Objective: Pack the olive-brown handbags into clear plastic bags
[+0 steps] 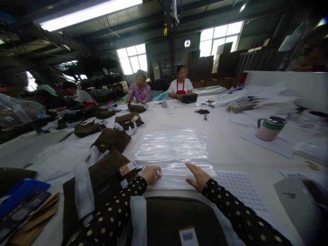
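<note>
Here's the clear plastic (175, 145), glossy and flat on the white tabletop (220, 136), straight ahead of the person. The left hand (151, 175) is at its near left side, fingers curled in; whether they pinch any plastic, I can't tell. Across from it, the right hand (198, 176) spreads thumb from fingers over the near right part, gripping nothing. Closer in, a dark bag (179, 215) lies between the forearms. More brown bags (109, 176) line the left; rightward, a printed sheet (241, 186), then a pink mug (269, 131) farther off.
</note>
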